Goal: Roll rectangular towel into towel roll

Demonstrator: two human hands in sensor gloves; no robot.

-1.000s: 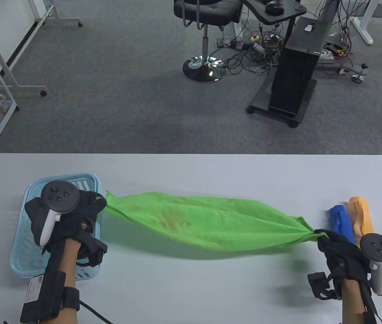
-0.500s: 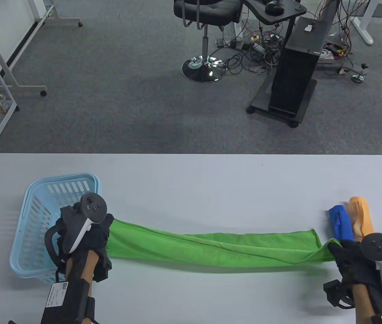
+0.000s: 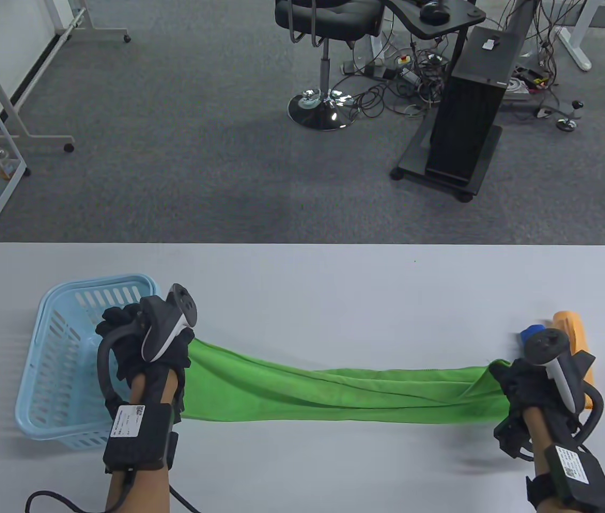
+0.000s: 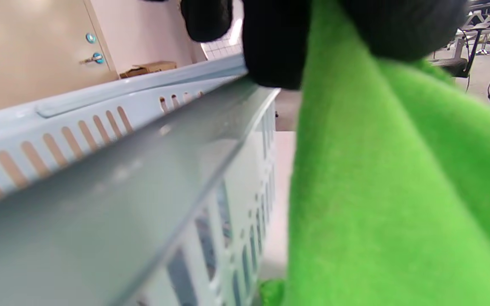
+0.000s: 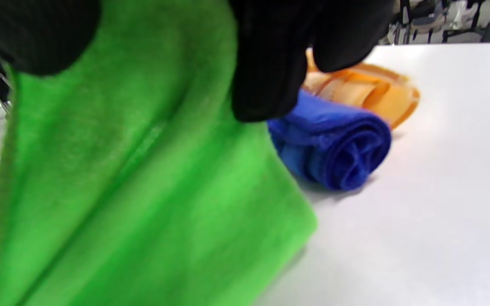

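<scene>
The green towel (image 3: 345, 387) lies stretched across the near part of the table (image 3: 302, 278), pulled into a long, loosely folded band between the two hands. The left hand (image 3: 142, 342) grips its left end just beside the light blue basket (image 3: 62, 342); in the left wrist view the gloved fingers (image 4: 274, 42) close over the cloth right at the basket's rim (image 4: 143, 127). The right hand (image 3: 527, 382) holds the other end, and in the right wrist view its black fingertips (image 5: 270, 63) pinch the green fabric from above — both grips look firmly clamped on the towel rather than resting on it.

Judged by how things lie, the rolling itself has not begun. The towel shows lengthwise creases and overlapping layers, but no coiled end anywhere along it, so the work seems to be at the stage of straightening and narrowing the cloth into a strip. What appears left is to lay it flat, start a tight turn at one end and wind it along the full length.

Just beyond the right hand sit a blue towel roll (image 5: 334, 153) and an orange towel roll (image 5: 368, 91), side by side and touching — finished rolls, by the look of them.
</scene>
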